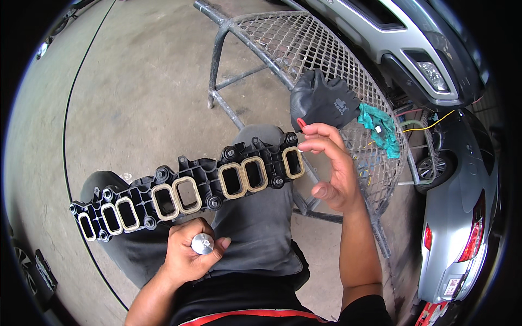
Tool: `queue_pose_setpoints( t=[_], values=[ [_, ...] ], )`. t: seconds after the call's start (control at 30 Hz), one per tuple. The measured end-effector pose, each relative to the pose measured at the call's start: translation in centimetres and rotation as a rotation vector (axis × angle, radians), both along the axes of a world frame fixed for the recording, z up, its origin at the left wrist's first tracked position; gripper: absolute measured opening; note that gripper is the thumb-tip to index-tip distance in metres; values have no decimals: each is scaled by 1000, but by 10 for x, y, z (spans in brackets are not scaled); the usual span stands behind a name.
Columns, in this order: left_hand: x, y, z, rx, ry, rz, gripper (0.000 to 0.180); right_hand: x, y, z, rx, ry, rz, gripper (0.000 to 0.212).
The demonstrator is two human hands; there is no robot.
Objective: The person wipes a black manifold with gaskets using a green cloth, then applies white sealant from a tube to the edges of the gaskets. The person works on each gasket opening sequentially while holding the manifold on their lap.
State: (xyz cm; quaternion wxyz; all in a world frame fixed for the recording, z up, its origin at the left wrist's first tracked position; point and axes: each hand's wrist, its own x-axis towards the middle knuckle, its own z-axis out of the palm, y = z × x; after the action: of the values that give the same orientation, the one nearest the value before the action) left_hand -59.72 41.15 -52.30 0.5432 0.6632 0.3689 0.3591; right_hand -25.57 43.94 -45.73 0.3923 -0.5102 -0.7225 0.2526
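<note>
A long black intake manifold rests across my knees. Tan gaskets ring its several oval ports, and bolts sit along its edges. My left hand is closed around a silver tube, seen end-on with its tip up, just below the middle of the manifold. At the manifold's right end, my right hand has its index and middle fingers stretched out close to the last port, thumb apart. A small red piece shows at the index fingertip, seemingly pinched between those two fingers. Something whitish shows at the middle fingertip.
Ahead to the right stands a metal-mesh stand on tube legs. On it lie a dark glove and a teal cloth. Parked cars, one with a silver bumper and one grey car, flank the right side. Concrete floor surrounds me.
</note>
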Motion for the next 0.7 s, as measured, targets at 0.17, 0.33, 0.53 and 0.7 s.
queue_pose_setpoints(
  t=[0.17, 0.33, 0.53, 0.7],
  values=[
    [0, -1, -1, 0, -6, 3, 34, 1, 4, 4, 109, -201, 24, 95],
    [0, 0, -1, 6, -8, 1, 33, 2, 4, 8, 125, -331, 12, 95],
    [-1, 0, 4, -49, 25, -9, 31, 2, 4, 8, 115, -352, 5, 94],
    [-1, 0, 4, -50, 14, -9, 31, 1, 0, 7, 119, -390, -8, 93]
  ],
)
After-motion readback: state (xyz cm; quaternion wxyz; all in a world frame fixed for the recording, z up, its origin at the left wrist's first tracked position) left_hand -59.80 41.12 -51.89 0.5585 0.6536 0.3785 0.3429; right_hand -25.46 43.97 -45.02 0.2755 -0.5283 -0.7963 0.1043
